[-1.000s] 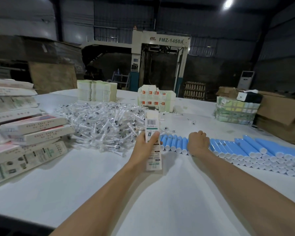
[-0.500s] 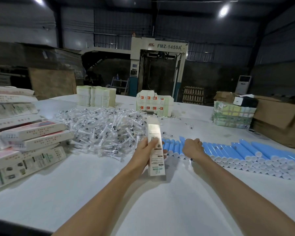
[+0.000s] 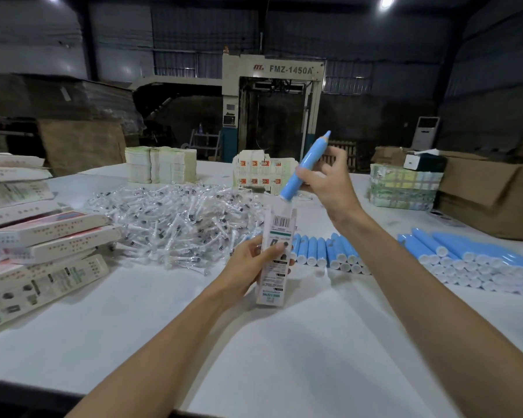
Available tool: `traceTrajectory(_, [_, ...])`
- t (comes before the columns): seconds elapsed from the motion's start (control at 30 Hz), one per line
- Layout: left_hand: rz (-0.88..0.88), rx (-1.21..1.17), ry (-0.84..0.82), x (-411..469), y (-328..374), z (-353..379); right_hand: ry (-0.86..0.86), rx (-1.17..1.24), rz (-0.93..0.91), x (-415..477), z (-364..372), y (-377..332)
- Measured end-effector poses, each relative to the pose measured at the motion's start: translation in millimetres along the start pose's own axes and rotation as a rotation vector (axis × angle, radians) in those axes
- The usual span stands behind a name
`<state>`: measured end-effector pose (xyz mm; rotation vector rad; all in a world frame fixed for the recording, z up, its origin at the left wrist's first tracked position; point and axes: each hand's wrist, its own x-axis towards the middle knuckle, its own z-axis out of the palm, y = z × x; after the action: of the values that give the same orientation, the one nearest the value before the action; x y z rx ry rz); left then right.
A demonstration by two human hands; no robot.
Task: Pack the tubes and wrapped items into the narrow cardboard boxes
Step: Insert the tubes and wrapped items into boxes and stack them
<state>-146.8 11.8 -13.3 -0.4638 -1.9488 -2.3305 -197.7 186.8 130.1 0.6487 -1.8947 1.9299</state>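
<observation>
One blue tube (image 3: 304, 167) is now off the desk (image 3: 284, 342) and in the right hand (image 3: 326, 182), which a second ago rested on the row of tubes (image 3: 329, 251) lying just behind the narrow box (image 3: 275, 254). The hand grips the tube around its middle, tilted, with its white cap end touching or just above the box's open top and its tapered end pointing up and away. The left hand (image 3: 251, 263) is closed around the box's lower half, holding it upright above the desk as before. This looks like the start of insertion: the tube probably needs straightening so it slides down inside. To the left of the box lies the heap of wrapped items (image 3: 169, 224), and farther left a stack of boxes (image 3: 43, 242); more tubes (image 3: 465, 257) lie to its right.
</observation>
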Motion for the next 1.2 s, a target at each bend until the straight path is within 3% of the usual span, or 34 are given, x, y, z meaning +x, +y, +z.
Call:
traceTrajectory(0.17, [-0.001,-0.001,-0.009,-2.5,-1.3,3.6,-0.103,-0.341,-0.024,-6.0,-3.5,18.1])
traceTrajectory(0.5, [-0.013,-0.007,-0.001,-0.9,-3.2,7.5,-0.306,-0.542,0.062,-14.9,-0.9,15.2])
traceTrajectory(0.73, [-0.069,0.009,0.071,-1.1,-9.6,9.2,-0.242,-0.825,-0.130,-37.5,17.2,46.7])
traceTrajectory(0.8, [-0.084,0.012,0.116,-1.6,-9.7,9.4,-0.160,-0.901,-0.327,-47.9,37.2,47.0])
traceTrajectory(0.87, [-0.129,0.013,0.191,-4.1,-11.6,10.8,-0.186,-0.923,-0.540,-59.6,69.9,43.3])
traceTrajectory(0.97, [-0.157,-0.295,0.266,-17.8,-28.8,-16.9,-0.315,-0.899,-0.696,-73.7,124.5,41.9])
traceTrajectory(1.03, [-0.147,-0.298,0.264,-20.7,-29.3,-20.9,-0.353,-0.853,-0.654,-75.6,151.9,48.4])
traceTrajectory(1.1, [-0.202,-0.199,0.191,-14.5,-22.9,-4.3,-0.405,-0.815,-0.492,-72.7,168.8,61.3])
traceTrajectory(1.2, [-0.181,-0.293,0.177,-9.1,-19.5,3.6,-0.534,-0.899,-0.255,-66.1,185.4,85.4])
